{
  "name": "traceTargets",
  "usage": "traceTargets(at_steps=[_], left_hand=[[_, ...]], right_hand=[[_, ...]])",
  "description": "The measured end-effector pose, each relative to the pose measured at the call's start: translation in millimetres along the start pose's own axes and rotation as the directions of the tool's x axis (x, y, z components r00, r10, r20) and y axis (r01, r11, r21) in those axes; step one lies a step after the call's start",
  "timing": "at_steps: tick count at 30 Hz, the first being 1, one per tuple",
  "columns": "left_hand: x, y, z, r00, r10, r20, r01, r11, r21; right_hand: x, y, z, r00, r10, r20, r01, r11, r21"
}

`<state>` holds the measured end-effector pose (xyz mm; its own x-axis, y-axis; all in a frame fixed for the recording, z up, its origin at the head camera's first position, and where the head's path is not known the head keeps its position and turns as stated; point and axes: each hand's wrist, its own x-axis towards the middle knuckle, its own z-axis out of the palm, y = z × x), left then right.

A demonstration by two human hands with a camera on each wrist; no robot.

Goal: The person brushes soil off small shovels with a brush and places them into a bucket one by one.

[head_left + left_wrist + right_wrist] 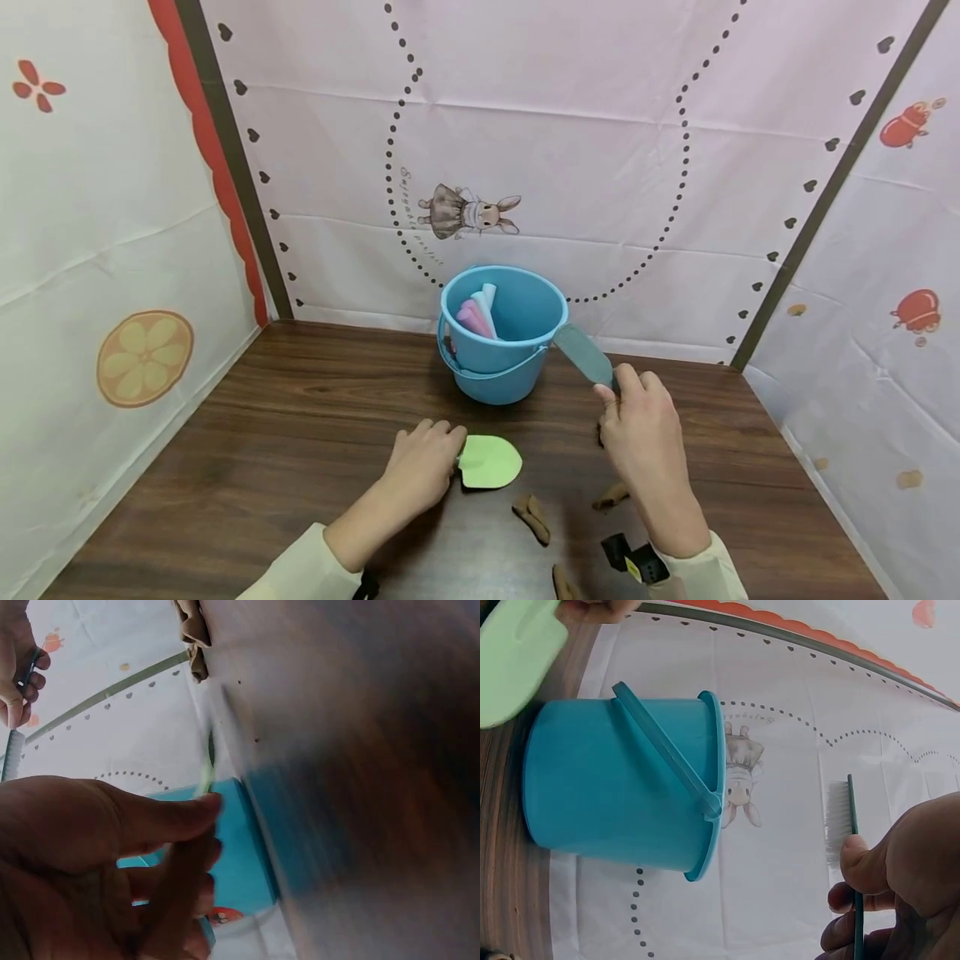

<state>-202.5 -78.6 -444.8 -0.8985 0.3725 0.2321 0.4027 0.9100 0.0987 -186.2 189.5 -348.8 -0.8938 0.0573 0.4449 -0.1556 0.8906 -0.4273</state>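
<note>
My left hand (425, 457) grips a small light green shovel (491, 462), its blade low over the table in front of the bucket. In the left wrist view the shovel is thin and blurred beyond the fingertips (211, 804). My right hand (641, 425), raised right of the bucket, holds a flat teal brush (584, 354). Its white bristles (839, 821) show in the right wrist view and touch nothing there. A blue bucket (498, 385) stands upright at the back, handle hanging down in front, with pink and pale blue tube-like pieces (480, 312) inside.
Several brown, twisted pieces lie on the dark wooden table (300, 433), one brown piece (532, 518) near the shovel and another brown piece (611, 497) beneath the right forearm. A printed cloth (585, 167) hangs close behind the bucket, with more cloth at both sides.
</note>
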Motion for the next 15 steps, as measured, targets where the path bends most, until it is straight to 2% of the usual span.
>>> traceTargets(at_steps=[2, 4, 10, 15], left_hand=[[-0.2, -0.2, 0.0, 0.999, -0.012, 0.044, 0.013, 1.000, -0.019], [0.1, 0.0, -0.5, 0.998, -0.023, 0.059, 0.025, 0.999, -0.040], [2.1, 1.5, -2.1, 0.999, -0.040, 0.012, 0.041, 0.996, -0.074], [3.0, 1.8, -3.2, 0.998, -0.054, 0.031, 0.057, 0.994, -0.088]], right_hand=[[-0.1, 0.1, 0.0, 1.000, 0.000, 0.002, 0.000, 1.000, 0.000], [-0.1, 0.2, 0.1, 1.000, 0.000, 0.001, 0.000, 1.000, 0.000], [0.3, -0.2, -0.3, 1.000, 0.005, -0.005, -0.005, 1.000, -0.002], [0.9, -0.6, -1.4, 1.000, 0.005, -0.001, -0.005, 1.000, -0.001]])
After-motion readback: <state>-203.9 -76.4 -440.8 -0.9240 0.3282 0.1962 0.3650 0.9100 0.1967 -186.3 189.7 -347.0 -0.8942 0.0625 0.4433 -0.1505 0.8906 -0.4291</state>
